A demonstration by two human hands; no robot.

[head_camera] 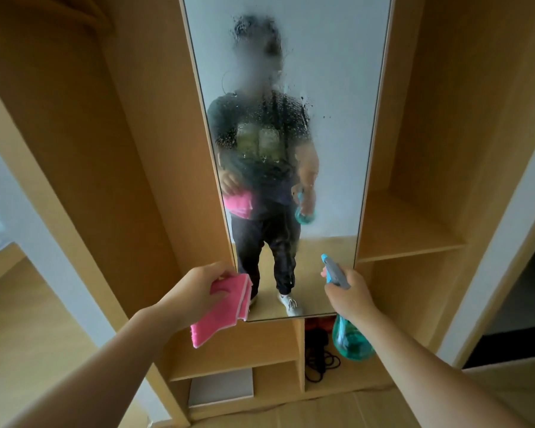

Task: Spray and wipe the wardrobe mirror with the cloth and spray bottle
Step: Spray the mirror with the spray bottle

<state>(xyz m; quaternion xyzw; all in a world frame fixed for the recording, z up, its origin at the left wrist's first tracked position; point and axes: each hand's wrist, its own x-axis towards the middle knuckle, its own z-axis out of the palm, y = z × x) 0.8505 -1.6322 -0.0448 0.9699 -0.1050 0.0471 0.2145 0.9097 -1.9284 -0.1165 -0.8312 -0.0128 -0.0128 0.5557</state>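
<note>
A tall wardrobe mirror (337, 88) stands straight ahead, its upper and middle glass covered with spray droplets and mist. My left hand (195, 288) holds a folded pink cloth (221, 313) just below and left of the mirror's bottom corner, apart from the glass. My right hand (349, 296) grips a teal spray bottle (351, 339) by its neck, the blue nozzle (329, 267) pointing up and left at the mirror's lower part. The mirror reflects a person holding both items.
Light wooden wardrobe panels flank the mirror, with open shelves (411, 242) on the right. Below the mirror, small cubbies hold a black coiled cable (320, 356) and a grey box (221, 387). Wooden floor lies on the left, a dark doorway at far right.
</note>
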